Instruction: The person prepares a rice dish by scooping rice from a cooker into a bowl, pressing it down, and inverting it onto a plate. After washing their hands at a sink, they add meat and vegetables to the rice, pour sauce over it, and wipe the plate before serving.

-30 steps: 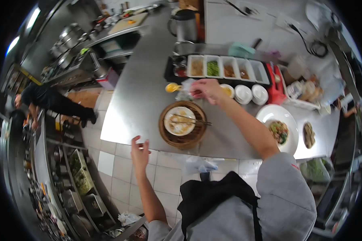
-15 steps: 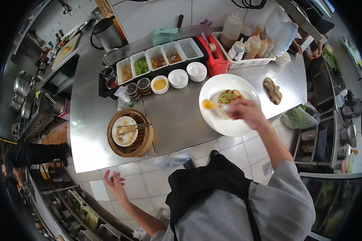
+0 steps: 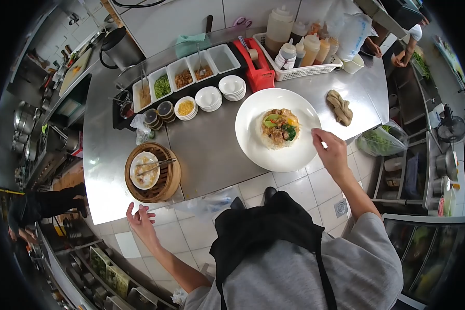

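A wide white plate point(image 3: 250, 147) holds a mound of rice topped with meat pieces, green vegetables and a yellow, egg-like piece point(image 3: 292, 121). At the plate's right rim my right hand point(image 3: 330, 153) is closed in a pinch. Its fingers grip a thin pale utensil, apparently a spoon point(image 3: 307, 127), that reaches to the yellow piece; its details are hard to make out. My left hand point(image 3: 143, 225) is held in the air below the bamboo steamer basket point(image 3: 171, 181), fingers apart and holding nothing. Inside the basket sit a small soiled dish point(image 3: 139, 182) and metal tongs point(image 3: 157, 163).
Along the back stand topping containers point(image 3: 163, 87), stacked small bowls point(image 3: 232, 87), a red tape dispenser point(image 3: 259, 77) and a basket of squeeze bottles point(image 3: 307, 71). A crumpled brown cloth point(image 3: 340, 108) lies right of the plate. Other people's hands point(image 3: 398, 59) show at the far right.
My right hand has moved from over the food to the plate's right rim. The yellow piece now rests on the mound's right side. The left hand stays nearly in place; the view has shifted.
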Demonstrator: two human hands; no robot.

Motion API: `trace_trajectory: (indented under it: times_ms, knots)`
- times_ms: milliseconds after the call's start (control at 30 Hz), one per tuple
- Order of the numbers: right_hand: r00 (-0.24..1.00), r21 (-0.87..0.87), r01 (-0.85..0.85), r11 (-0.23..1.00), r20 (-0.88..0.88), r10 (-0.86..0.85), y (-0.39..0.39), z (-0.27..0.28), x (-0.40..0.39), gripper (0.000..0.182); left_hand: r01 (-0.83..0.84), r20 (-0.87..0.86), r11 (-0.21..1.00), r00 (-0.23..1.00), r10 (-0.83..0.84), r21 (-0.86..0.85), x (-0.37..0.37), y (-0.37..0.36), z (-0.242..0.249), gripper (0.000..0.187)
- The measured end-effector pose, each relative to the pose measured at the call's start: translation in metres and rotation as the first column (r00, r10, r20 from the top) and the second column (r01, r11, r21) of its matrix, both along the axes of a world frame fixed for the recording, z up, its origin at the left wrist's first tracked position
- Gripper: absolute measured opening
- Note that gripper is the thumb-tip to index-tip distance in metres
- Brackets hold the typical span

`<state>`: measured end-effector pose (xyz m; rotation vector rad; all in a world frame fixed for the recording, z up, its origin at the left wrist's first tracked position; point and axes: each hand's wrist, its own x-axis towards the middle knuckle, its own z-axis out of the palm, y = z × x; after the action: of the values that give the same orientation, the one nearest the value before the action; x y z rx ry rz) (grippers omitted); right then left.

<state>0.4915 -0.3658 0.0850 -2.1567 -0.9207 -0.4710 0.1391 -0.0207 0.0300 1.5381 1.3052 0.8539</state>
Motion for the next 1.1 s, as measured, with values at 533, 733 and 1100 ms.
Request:
trace_trajectory:
  times_ms: [533,733,1100]
  knots:
    - [0.985,0.066,0.039,0.997,-0.17,-0.027,0.002,-0.025,0.008,0.018,-0.035,-0.006,0.999,0.999,0.035,-0.028,-0.005,-0.009,-0.002,0.05]
    - [0.25,0.549,0.316,0.774,-0.835,0.49,0.007,-0.022,0.06,0.019,-0.083,0.033,0.994,0.996,0.085,-0.065,-0.014,-0.009,-0.001,0.048]
    - [-0.057,0.769,-0.151,0.621,-0.634,0.771,0.309,0.021,0.017,0.024,-0.143,0.027,0.989,0.989,0.144,-0.05,-0.051,-0.015,0.004,0.045]
